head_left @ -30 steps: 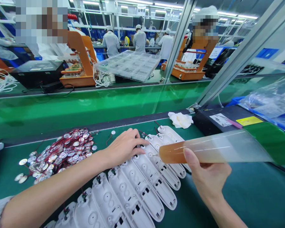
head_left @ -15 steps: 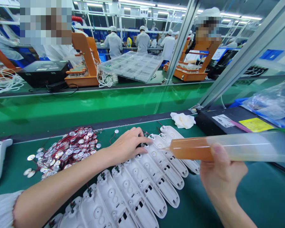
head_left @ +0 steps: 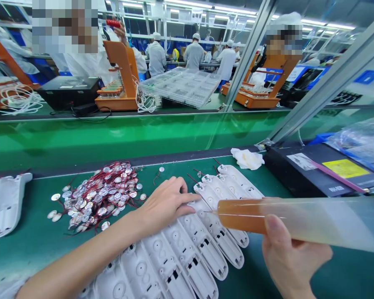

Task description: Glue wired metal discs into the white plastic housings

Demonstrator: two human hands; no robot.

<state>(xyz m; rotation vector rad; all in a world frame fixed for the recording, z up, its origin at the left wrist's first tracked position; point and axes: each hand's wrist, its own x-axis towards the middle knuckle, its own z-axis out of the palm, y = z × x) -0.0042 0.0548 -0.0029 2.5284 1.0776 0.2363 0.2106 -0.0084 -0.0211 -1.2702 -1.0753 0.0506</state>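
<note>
My right hand [head_left: 291, 253] is wrapped round a large clear syringe [head_left: 243, 216], its front part filled with amber fluid. The thin tip points left, at a white plastic shell half in the middle of an overlapping row of white plastic shell halves [head_left: 174, 238]. Across the upper ends of that row lies my left hand [head_left: 166, 201]. Its thumb and index finger are apart, their tips on or just above a shell close to the syringe tip; the other fingers curl in. Round recesses and dark slots show inside the shells. Short red wires stick out at several upper ends.
Left of the row is a heap of small silvery discs with red wires [head_left: 102, 193]. More white shells [head_left: 8, 203] lie at the far left. A crumpled tissue [head_left: 247, 158] and a black box [head_left: 318, 170] are at the right. Behind a green barrier [head_left: 143, 135], people work among orange fixtures [head_left: 120, 79].
The syringe has tilted, its tip shifting slightly left and down to a nearer shell. My left hand has moved slightly down along the row. The whole view has shifted a little.
</note>
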